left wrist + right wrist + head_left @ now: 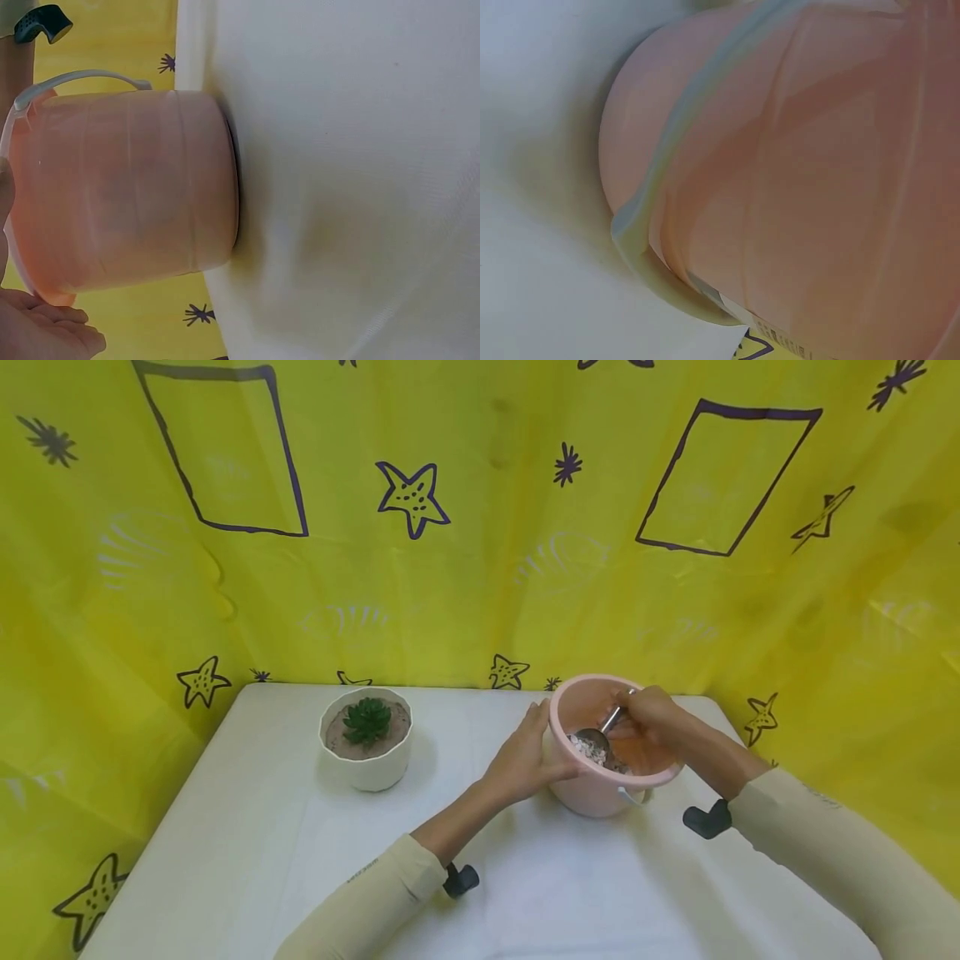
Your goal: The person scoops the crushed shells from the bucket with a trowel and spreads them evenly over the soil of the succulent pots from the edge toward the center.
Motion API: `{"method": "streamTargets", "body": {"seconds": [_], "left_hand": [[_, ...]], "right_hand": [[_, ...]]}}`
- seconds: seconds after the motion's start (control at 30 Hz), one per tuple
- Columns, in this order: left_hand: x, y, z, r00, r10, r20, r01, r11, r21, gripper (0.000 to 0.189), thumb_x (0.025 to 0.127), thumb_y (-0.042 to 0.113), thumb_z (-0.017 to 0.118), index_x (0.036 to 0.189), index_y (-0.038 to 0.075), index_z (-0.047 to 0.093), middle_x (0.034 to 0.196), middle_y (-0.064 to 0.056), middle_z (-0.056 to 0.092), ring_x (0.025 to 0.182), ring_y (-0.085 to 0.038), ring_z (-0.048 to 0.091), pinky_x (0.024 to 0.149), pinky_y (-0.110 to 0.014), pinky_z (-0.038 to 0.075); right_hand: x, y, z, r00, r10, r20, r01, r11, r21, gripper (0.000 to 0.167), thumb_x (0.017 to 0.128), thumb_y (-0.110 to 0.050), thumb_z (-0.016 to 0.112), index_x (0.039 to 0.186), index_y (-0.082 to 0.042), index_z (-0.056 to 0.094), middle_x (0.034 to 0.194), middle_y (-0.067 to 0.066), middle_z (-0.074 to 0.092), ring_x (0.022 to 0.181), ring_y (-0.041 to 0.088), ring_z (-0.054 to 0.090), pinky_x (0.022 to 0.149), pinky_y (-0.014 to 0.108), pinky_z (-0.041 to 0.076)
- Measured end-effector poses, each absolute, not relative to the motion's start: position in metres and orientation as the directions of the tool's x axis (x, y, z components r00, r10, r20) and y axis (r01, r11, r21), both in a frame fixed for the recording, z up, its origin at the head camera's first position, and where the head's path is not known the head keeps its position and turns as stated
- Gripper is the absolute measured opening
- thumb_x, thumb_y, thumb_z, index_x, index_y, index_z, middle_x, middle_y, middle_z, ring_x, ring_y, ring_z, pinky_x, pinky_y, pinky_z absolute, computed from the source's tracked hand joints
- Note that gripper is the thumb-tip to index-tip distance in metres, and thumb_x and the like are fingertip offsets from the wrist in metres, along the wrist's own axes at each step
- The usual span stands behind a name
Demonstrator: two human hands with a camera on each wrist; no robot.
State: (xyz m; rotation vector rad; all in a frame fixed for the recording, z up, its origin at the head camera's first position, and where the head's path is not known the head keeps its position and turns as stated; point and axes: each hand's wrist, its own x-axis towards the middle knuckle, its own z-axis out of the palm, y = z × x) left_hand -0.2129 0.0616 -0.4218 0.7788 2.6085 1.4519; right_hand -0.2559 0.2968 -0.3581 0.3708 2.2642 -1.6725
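A pink bucket point(592, 795) stands on the white-covered table, its pale handle point(90, 75) hanging down outside. My left hand point(525, 758) holds the bucket at its left side near the rim, thumb along the front and fingers toward the back. In the left wrist view, fingertips point(71, 322) of this hand show beside the rim. Over the bucket's right side reaches my right hand point(651, 714), gripping the metal handle of a scoop point(596, 739). The scoop's bowl is inside the bucket, among white and grey bits like pebbles point(585, 748). The right wrist view shows only the bucket's outside and handle.
To the left on the table point(360, 877) stands a white pot point(367, 772) with a green succulent point(367, 720) in brownish soil. A yellow curtain point(465, 602) with dark star drawings hangs behind the table and at both sides.
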Motion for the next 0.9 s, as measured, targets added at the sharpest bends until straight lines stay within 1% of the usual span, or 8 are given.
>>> {"method": "streamTargets", "body": {"seconds": [0.1, 0.3, 0.47, 0.6, 0.73, 0.9], "left_hand": [[-0.214, 0.061, -0.422, -0.87, 0.454, 0.191, 0.403, 0.432, 0.807, 0.11, 0.086, 0.046, 0.087, 0.17, 0.026, 0.019, 0.173, -0.001, 0.025, 0.159, -0.029, 0.014, 0.119, -0.06, 0.031], [-0.214, 0.063, -0.424, -0.873, 0.45, 0.189, 0.396, 0.426, 0.814, 0.109, 0.086, 0.045, 0.087, 0.169, 0.028, 0.019, 0.172, 0.004, 0.025, 0.16, -0.028, 0.014, 0.119, -0.06, 0.031], [-0.214, 0.063, -0.424, -0.874, 0.45, 0.187, 0.395, 0.432, 0.811, 0.109, 0.086, 0.045, 0.088, 0.169, 0.028, 0.02, 0.172, 0.004, 0.025, 0.16, -0.028, 0.014, 0.119, -0.06, 0.031], [-0.214, 0.062, -0.423, -0.871, 0.452, 0.19, 0.401, 0.434, 0.807, 0.109, 0.086, 0.044, 0.088, 0.169, 0.027, 0.02, 0.173, 0.003, 0.025, 0.16, -0.03, 0.014, 0.119, -0.06, 0.03], [-0.214, 0.061, -0.423, -0.869, 0.454, 0.194, 0.405, 0.43, 0.807, 0.109, 0.086, 0.044, 0.087, 0.17, 0.025, 0.019, 0.173, 0.0, 0.025, 0.16, -0.032, 0.014, 0.12, -0.061, 0.029], [-0.212, 0.059, -0.422, -0.873, 0.454, 0.179, 0.392, 0.434, 0.811, 0.109, 0.087, 0.047, 0.086, 0.17, 0.025, 0.019, 0.173, -0.001, 0.024, 0.16, -0.029, 0.014, 0.12, -0.06, 0.029]], "right_hand": [[-0.256, 0.296, -0.355, -0.918, 0.03, -0.395, 0.389, 0.262, -0.883, 0.037, 0.115, -0.015, 0.038, 0.112, 0.016, 0.058, 0.076, 0.01, 0.073, 0.065, 0.018, 0.076, 0.064, 0.03, 0.063], [-0.255, 0.297, -0.354, -0.915, 0.02, -0.404, 0.398, 0.226, -0.889, 0.039, 0.115, -0.017, 0.037, 0.116, 0.018, 0.056, 0.076, 0.011, 0.074, 0.064, 0.018, 0.076, 0.064, 0.03, 0.063], [-0.253, 0.297, -0.35, -0.912, 0.028, -0.408, 0.404, 0.223, -0.887, 0.04, 0.115, -0.017, 0.038, 0.117, 0.018, 0.057, 0.076, 0.01, 0.074, 0.064, 0.018, 0.076, 0.065, 0.03, 0.063], [-0.253, 0.298, -0.344, -0.914, 0.019, -0.405, 0.403, 0.156, -0.902, 0.037, 0.114, -0.013, 0.038, 0.107, 0.016, 0.06, 0.075, 0.011, 0.073, 0.063, 0.018, 0.076, 0.065, 0.03, 0.063], [-0.252, 0.3, -0.339, -0.913, -0.004, -0.409, 0.407, 0.068, -0.911, 0.038, 0.115, -0.013, 0.037, 0.098, 0.013, 0.06, 0.072, 0.011, 0.073, 0.062, 0.019, 0.076, 0.064, 0.031, 0.063], [-0.25, 0.302, -0.338, -0.902, -0.003, -0.431, 0.43, 0.054, -0.901, 0.04, 0.115, -0.017, 0.038, 0.101, 0.013, 0.06, 0.073, 0.011, 0.073, 0.063, 0.021, 0.076, 0.065, 0.031, 0.063]]}}
